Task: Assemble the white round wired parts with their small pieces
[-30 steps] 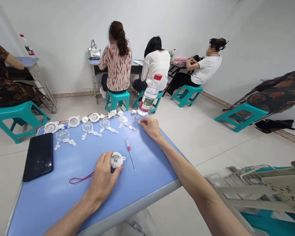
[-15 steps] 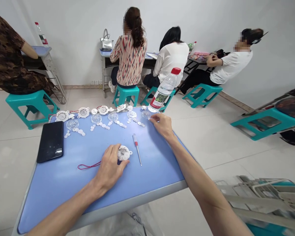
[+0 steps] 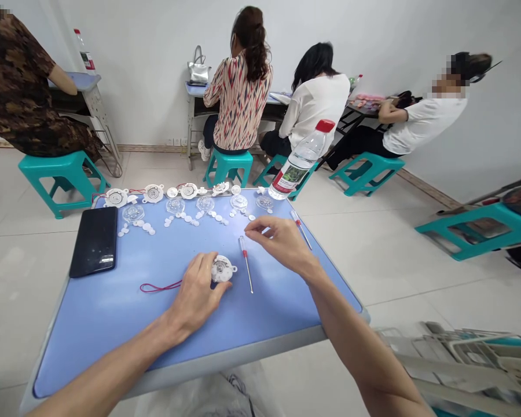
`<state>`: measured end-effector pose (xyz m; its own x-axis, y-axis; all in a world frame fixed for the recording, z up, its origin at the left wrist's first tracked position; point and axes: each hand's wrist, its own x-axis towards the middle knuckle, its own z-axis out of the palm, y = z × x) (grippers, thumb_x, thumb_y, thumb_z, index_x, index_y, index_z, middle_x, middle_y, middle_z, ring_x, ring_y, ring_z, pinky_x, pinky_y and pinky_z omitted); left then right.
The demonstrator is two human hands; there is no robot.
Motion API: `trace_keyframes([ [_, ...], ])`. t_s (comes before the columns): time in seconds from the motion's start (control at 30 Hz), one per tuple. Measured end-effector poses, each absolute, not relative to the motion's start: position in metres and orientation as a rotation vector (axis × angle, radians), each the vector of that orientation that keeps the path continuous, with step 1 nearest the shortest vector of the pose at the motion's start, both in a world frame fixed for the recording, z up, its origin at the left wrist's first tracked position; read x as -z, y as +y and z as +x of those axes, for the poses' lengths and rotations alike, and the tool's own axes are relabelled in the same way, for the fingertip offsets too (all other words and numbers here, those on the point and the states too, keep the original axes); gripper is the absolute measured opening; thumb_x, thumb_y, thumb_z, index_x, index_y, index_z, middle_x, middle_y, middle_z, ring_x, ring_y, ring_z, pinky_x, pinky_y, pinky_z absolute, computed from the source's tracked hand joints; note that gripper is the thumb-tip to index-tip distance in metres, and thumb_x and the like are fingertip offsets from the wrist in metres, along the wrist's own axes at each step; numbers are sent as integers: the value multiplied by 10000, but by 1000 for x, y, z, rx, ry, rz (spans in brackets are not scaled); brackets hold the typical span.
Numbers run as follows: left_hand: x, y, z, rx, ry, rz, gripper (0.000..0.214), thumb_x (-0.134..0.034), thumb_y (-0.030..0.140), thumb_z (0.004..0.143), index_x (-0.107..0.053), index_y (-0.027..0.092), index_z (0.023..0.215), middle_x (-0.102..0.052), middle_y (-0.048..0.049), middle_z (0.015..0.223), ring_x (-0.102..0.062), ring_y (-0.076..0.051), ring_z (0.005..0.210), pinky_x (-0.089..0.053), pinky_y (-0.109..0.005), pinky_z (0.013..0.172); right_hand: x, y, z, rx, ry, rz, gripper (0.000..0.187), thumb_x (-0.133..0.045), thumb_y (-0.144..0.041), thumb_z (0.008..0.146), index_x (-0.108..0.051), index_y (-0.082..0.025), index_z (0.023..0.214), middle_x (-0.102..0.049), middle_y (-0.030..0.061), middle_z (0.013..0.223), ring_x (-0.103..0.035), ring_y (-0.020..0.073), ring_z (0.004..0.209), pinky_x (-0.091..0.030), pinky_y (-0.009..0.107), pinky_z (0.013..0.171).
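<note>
My left hand [image 3: 195, 295] is shut around a round white plastic part [image 3: 222, 269] with a metal centre, resting it on the blue table [image 3: 113, 347]. A thin red cord [image 3: 160, 287] lies left of that hand. My right hand [image 3: 275, 243] hovers over the table with nothing visible in it, its fingertips close to a red-handled screwdriver [image 3: 245, 265]. A second small red-handled screwdriver [image 3: 301, 230] lies to the right of that hand. Along the far edge lie several white plastic parts [image 3: 153, 193], clear domes [image 3: 205, 204] and small white discs [image 3: 146, 227].
A black phone [image 3: 94, 242] lies at the table's left. A water bottle [image 3: 301, 159] with a red cap lies tilted at the far corner. Several seated people [image 3: 315, 104] work at desks beyond, on teal stools [image 3: 63, 174]. A white plastic bag [image 3: 200, 399] sits below the front edge.
My right hand has come back from the table's far edge toward the middle, uncovering a second screwdriver. My left hand still holds the white part. The view has tilted slightly.
</note>
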<state>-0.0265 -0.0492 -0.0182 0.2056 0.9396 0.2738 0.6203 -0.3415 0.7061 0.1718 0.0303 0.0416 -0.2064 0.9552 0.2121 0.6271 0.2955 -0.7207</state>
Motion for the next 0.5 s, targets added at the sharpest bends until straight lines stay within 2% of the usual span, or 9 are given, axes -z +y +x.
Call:
trace_keyframes([
  [0.1,19,-49,-26,-972,1449,2039,443,-683,188,806,-491,197,1205,-609,-79,1079,-591,-254,1020,-493,-408,884,-57,12,156,-739,-2131,-1410,139,-599,-263,820,-716,-211,767,-723,2,735,-641,143,675,-469,242,635],
  [0.27,21,-48,-26,-993,1443,2039,413,-666,185,811,-494,206,1186,-610,-65,1039,-595,-238,956,-504,-387,825,-69,-2,136,-573,-2381,-1658,160,-620,-280,853,-728,-220,751,-724,14,704,-642,159,662,-389,248,592],
  [0.5,21,-47,-26,-1005,1449,2053,418,-667,156,801,-494,198,1179,-617,-66,1041,-602,-240,970,-507,-387,830,-67,-2,122,-470,-2528,-1779,180,-609,-278,867,-751,-230,767,-744,42,746,-659,189,717,-314,267,559],
])
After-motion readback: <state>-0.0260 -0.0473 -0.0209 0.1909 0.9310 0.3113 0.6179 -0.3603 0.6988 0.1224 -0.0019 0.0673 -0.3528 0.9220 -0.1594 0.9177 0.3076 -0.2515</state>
